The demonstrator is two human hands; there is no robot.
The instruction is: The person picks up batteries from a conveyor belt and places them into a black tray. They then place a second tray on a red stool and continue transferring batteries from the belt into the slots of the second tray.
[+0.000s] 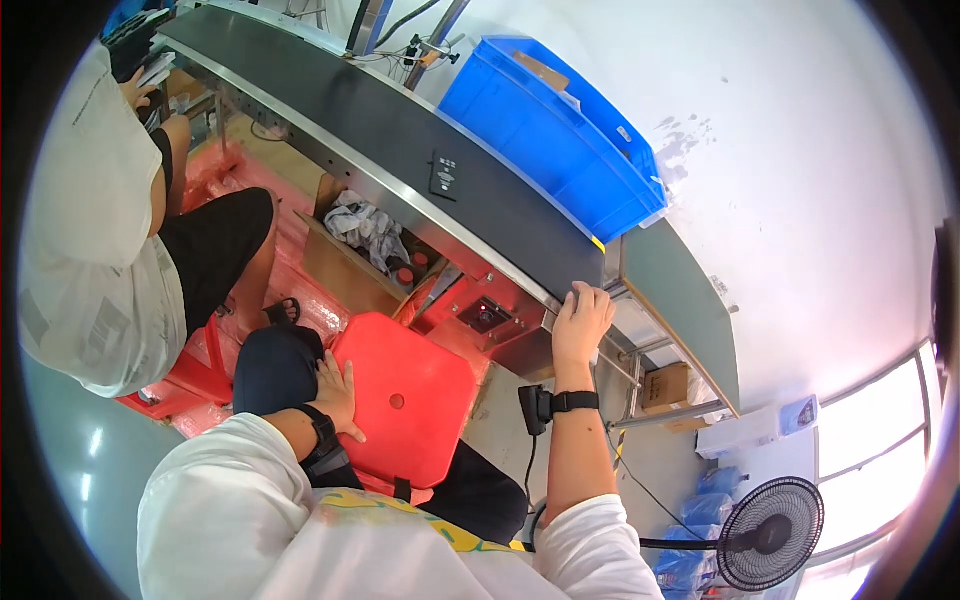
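Note:
My left hand lies with its fingers apart against the left edge of a red plastic stool, whose square seat has a round hole in the middle. Over the near right end of a conveyor belt, my right hand has its fingers bent round the corner; its fingertips are partly hidden. A flat black panel with white marks lies on the dark belt, apart from both hands. A small black device on a strap is round my right wrist, and a dark band sits on my left one.
A blue plastic crate stands behind the belt. An open cardboard box holds crumpled wrapping below it. Another person sits at left. A green-topped table and a black fan are at right.

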